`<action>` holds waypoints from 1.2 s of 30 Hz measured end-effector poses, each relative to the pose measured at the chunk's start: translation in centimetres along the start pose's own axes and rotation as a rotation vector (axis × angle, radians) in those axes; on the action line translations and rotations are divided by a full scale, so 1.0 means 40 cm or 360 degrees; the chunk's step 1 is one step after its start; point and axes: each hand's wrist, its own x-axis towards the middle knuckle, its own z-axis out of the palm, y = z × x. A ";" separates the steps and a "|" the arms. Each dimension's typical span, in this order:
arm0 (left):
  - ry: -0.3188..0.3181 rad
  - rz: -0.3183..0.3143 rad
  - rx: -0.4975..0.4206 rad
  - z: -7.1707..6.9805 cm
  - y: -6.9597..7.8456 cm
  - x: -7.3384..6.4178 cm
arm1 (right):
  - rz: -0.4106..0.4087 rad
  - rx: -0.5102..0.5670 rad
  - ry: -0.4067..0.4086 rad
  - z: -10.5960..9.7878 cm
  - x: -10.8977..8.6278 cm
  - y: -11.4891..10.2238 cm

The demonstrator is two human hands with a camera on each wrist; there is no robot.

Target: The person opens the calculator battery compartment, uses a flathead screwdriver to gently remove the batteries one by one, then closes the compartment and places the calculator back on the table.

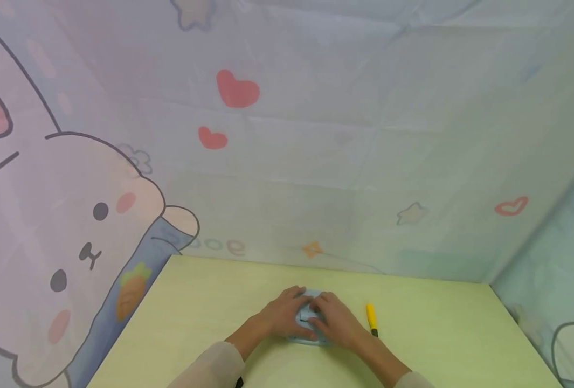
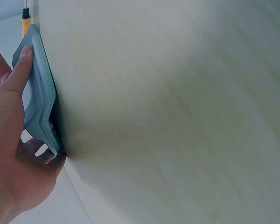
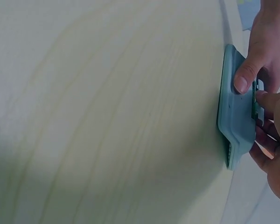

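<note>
A light blue plastic device (image 1: 306,313) with sloping edges lies flat on the table, both hands over it. My left hand (image 1: 284,315) grips its left side; in the left wrist view the thumb lies along the near edge of the blue casing (image 2: 43,95) and fingertips reach under the far end. My right hand (image 1: 342,320) curls over the right side. In the right wrist view its thumb touches a small dark-edged rectangular compartment in the raised face of the casing (image 3: 238,112), and its other fingers bend around the far side. The fingers partly hide the compartment.
A slim tool with a yellow handle (image 1: 371,317) and black end lies just right of the right hand. A small black object (image 1: 240,382) shows beside the left sleeve. Behind the pale table (image 1: 451,323) hangs a printed cloth (image 1: 316,188) with a cartoon rabbit.
</note>
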 end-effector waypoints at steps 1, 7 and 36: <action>0.0002 0.0000 -0.0001 0.000 0.001 -0.001 | 0.0000 -0.0008 -0.0002 0.001 -0.001 0.000; 0.0013 0.0006 0.0009 0.002 0.003 -0.009 | -0.0011 -0.0012 0.0007 -0.006 -0.006 -0.006; -0.0006 0.0008 0.0001 0.001 0.006 -0.006 | 0.0020 -0.0035 0.0025 -0.076 -0.008 0.031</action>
